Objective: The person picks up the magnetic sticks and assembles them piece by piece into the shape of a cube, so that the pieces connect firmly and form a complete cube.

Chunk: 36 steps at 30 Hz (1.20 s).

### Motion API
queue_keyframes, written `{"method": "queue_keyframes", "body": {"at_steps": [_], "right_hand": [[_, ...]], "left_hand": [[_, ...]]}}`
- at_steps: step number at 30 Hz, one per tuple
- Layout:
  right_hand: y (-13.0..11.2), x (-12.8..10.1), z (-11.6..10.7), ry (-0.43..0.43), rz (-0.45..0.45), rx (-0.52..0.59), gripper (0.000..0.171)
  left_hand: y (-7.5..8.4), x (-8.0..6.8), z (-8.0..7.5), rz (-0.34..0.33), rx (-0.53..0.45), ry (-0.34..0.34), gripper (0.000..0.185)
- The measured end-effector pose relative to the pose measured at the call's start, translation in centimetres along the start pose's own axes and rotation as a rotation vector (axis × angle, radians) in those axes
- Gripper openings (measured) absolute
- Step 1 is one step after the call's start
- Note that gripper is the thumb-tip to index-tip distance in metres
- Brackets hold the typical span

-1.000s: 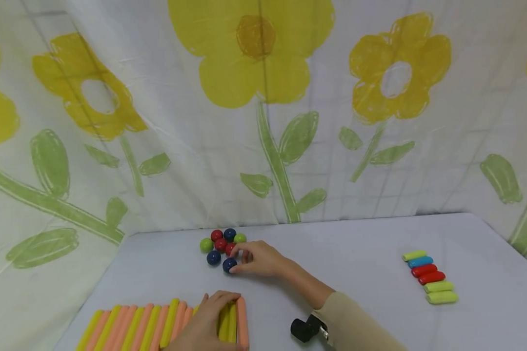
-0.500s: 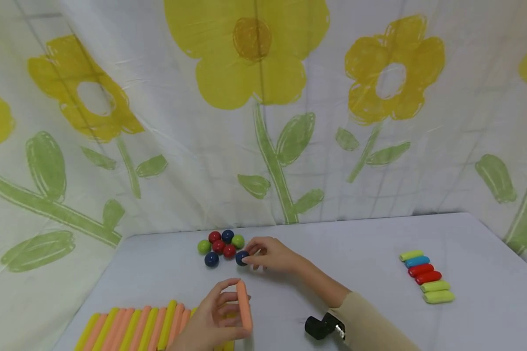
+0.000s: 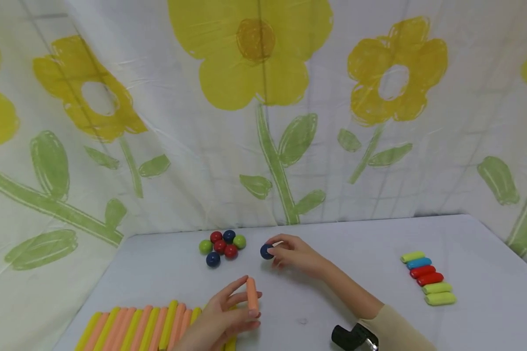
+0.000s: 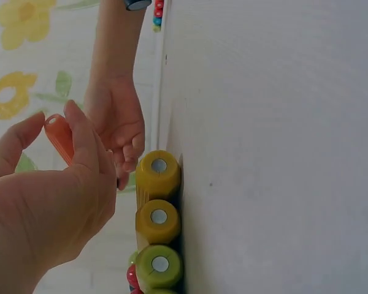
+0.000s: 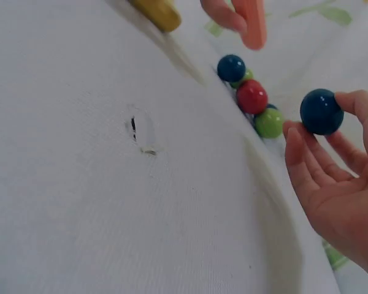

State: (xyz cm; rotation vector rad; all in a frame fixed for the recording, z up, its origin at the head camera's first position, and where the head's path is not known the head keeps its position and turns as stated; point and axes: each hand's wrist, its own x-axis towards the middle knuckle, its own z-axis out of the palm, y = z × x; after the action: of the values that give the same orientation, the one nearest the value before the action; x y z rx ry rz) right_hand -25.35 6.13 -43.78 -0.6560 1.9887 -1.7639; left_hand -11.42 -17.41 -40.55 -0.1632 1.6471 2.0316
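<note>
My left hand (image 3: 221, 314) pinches an orange stick (image 3: 252, 296) between thumb and fingers, held up over the right end of a row of yellow and orange sticks (image 3: 136, 327). In the left wrist view the same orange stick (image 4: 60, 138) tilts between the fingertips, above several yellow and green stick ends (image 4: 159, 217). My right hand (image 3: 296, 256) pinches a dark blue ball (image 3: 266, 251) by thumb and fingertips, to the right of a cluster of red, green and blue balls (image 3: 220, 246). The right wrist view shows that blue ball (image 5: 322, 112) raised off the table.
Short green, blue and red pieces (image 3: 430, 279) lie in a slanting line at the table's right. A flower-printed curtain (image 3: 263, 146) hangs behind the table's back edge. A black wrist camera (image 3: 353, 337) sits at the right sleeve.
My left hand has lifted the end orange stick from the row and moved slightly right. My right hand has carried the blue ball rightward, away from the cluster.
</note>
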Motion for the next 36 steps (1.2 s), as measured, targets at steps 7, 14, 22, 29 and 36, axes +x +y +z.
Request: {"method": "queue_keyframes", "body": {"at_steps": [7,14,22,29,36], "right_hand": [[-1.7,-2.6,-0.1,0.042,0.032,0.081,0.041],[-2.9,-4.7,-0.5,0.141,0.079,0.115,0.046],[-4.0,-6.4,-0.9,0.235,0.090,0.119,0.050],[-3.9,-7.5,-0.9,0.194,0.121,0.126,0.052],[-3.4,-9.0,-2.5,0.200,0.108,0.118,0.049]], "left_hand": [[0.3,1.2,0.9,0.032,-0.033,0.032,0.078],[1.3,2.8,2.3,0.109,0.167,0.085,0.062],[2.1,3.9,3.1,0.195,0.343,0.137,0.047],[2.4,4.1,3.4,0.208,0.360,0.099,0.041],[3.1,4.8,3.5,0.287,0.350,0.153,0.037]]}}
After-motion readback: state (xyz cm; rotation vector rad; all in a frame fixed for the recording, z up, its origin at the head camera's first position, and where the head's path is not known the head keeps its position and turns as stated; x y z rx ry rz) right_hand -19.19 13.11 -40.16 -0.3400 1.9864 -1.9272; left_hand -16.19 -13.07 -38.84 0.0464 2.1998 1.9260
